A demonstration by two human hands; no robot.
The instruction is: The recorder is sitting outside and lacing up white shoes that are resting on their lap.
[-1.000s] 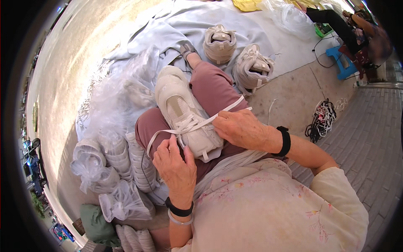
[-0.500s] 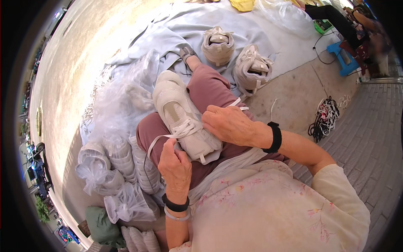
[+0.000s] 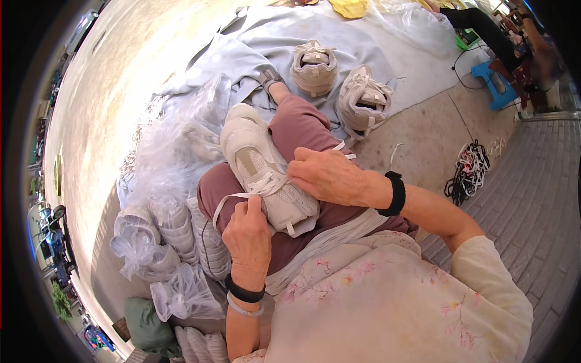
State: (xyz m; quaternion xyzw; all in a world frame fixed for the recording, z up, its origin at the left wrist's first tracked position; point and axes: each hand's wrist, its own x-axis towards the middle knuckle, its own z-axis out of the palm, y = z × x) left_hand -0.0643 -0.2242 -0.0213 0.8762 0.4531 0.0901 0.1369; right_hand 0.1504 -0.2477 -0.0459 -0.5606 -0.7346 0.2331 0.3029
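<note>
A light beige sneaker [image 3: 249, 145] rests across my lap, its toe pointing away and its heel toward me. White shoelace [image 3: 266, 181] crosses its upper, and one end loops out to the left over my knee. My left hand [image 3: 247, 236] is closed in a pinch on the lace at the shoe's left side. On the other side, my right hand [image 3: 330, 176] is also closed, its fingertips at the lacing; the lace between them is mostly hidden. A bundle of white laces [image 3: 330, 245] lies across my lap, close to my waist.
Two beige sneakers [image 3: 313, 69] stand beyond my knee on a grey cloth [image 3: 242, 48]. Plastic-wrapped shoes [image 3: 172, 224] are stacked at left, above a green bag [image 3: 148, 327]. At right lie tangled laces [image 3: 469, 172]; a blue stool [image 3: 495, 85] stands near another person.
My left hand has shifted slightly forward, its fingertips now nearer the lacing. The right hand and the sneaker have hardly moved.
</note>
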